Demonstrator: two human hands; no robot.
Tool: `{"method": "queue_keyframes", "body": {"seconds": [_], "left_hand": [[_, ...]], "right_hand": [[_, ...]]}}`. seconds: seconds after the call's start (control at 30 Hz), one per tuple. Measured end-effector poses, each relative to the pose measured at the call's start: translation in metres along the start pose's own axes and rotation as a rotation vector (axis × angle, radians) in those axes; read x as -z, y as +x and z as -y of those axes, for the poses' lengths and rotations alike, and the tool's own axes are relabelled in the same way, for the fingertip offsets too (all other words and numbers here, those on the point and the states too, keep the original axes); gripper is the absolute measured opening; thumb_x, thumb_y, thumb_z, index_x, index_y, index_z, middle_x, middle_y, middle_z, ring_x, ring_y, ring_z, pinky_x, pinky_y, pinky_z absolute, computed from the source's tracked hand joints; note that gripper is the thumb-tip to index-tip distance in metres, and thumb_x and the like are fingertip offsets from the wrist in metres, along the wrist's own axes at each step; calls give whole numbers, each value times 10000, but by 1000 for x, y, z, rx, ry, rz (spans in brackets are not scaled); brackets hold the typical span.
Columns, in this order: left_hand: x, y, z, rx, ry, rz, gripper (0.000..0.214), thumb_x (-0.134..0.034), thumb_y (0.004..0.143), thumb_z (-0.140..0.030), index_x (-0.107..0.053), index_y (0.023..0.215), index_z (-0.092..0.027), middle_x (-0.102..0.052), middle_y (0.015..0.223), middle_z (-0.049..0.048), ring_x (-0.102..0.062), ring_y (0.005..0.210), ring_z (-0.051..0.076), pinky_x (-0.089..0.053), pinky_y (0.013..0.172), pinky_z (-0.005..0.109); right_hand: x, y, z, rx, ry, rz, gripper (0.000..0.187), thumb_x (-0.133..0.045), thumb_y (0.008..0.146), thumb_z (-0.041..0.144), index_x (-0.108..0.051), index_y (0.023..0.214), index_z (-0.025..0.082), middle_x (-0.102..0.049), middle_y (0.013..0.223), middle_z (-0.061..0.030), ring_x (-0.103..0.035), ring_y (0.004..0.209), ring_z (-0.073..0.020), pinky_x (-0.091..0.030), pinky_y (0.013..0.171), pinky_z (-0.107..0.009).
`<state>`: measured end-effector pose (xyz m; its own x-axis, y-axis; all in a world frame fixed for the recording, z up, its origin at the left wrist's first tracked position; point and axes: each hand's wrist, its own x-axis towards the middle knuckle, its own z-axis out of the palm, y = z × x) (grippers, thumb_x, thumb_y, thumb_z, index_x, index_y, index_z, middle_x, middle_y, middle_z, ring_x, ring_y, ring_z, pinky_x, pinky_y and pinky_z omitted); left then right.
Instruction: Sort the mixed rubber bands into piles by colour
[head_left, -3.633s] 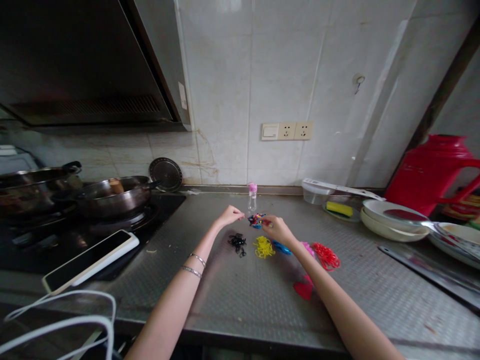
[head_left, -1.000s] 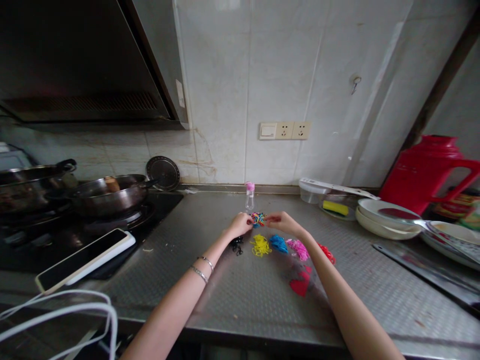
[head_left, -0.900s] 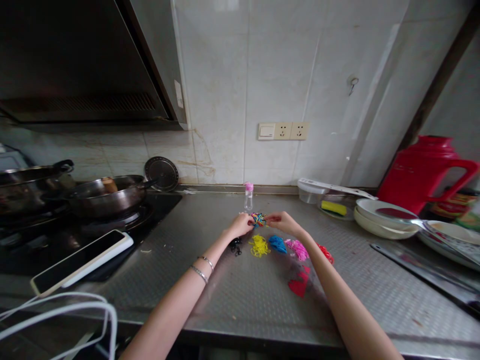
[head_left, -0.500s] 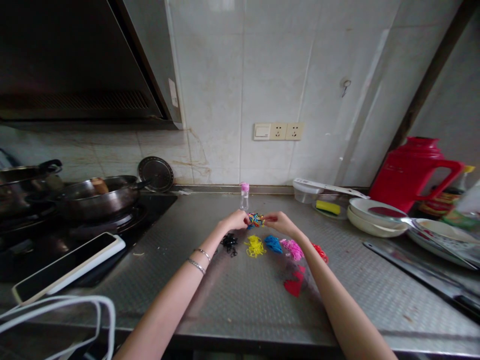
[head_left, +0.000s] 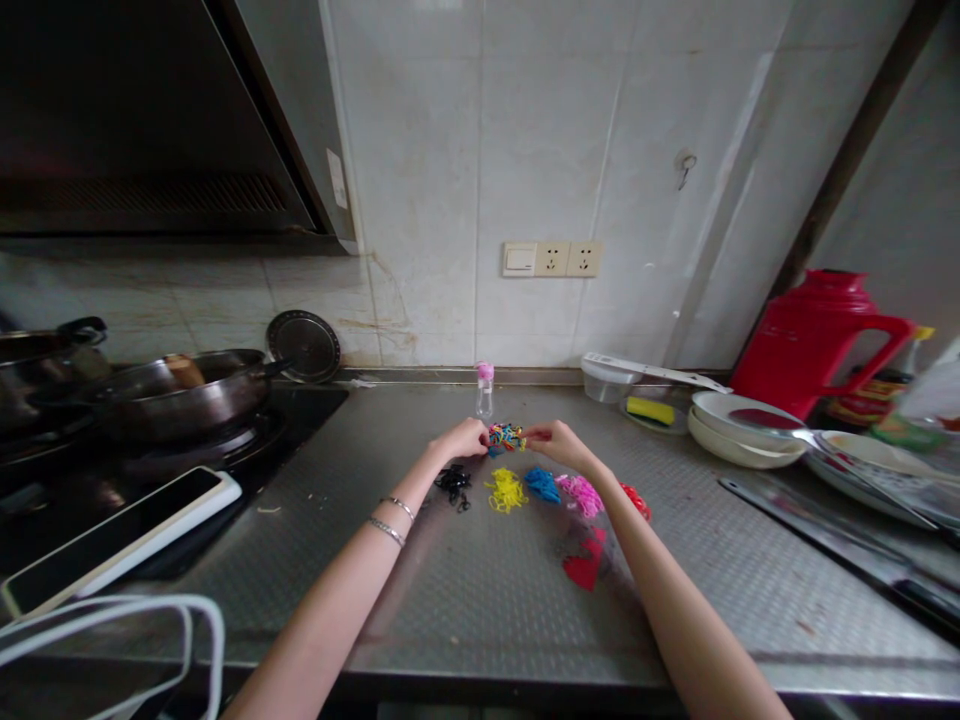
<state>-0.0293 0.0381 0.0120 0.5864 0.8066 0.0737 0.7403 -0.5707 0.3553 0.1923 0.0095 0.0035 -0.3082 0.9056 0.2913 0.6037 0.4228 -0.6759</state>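
Note:
A mixed heap of small multicoloured rubber bands lies on the metal counter between my two hands. My left hand is at its left edge, fingers curled closed on bands there. From the right, my right hand has its fingertips pinched together at the heap's other edge; what lies between them is too small to see clearly. Nearer to me lie sorted piles of black bands, yellow bands, blue bands, pink bands and red bands, the last partly behind my right forearm.
A small clear bottle with a pink cap stands behind the heap. Clear plastic with red hearts lies in front. Pans and a white-edged device are left; bowls, a knife and a red thermos right.
The whole view has shifted slightly, so things appear a little further left. Both hands stay at the mixed heap, with only small finger movement.

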Motion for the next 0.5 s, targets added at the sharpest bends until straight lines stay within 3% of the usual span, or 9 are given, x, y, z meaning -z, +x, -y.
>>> {"method": "queue_keyframes", "body": {"seconds": [0.5], "left_hand": [[-1,4,11,-17,-91,-44,184,-556,640,-166,-697,744,-110,-657,655,40,-522,553,100,-351,543,190]], "right_hand": [[-2,0,-2,-5,-14,24,318,-502,654,233,-687,879,105,-646,664,-8,-537,594,-126,-384,546,-198]]}}
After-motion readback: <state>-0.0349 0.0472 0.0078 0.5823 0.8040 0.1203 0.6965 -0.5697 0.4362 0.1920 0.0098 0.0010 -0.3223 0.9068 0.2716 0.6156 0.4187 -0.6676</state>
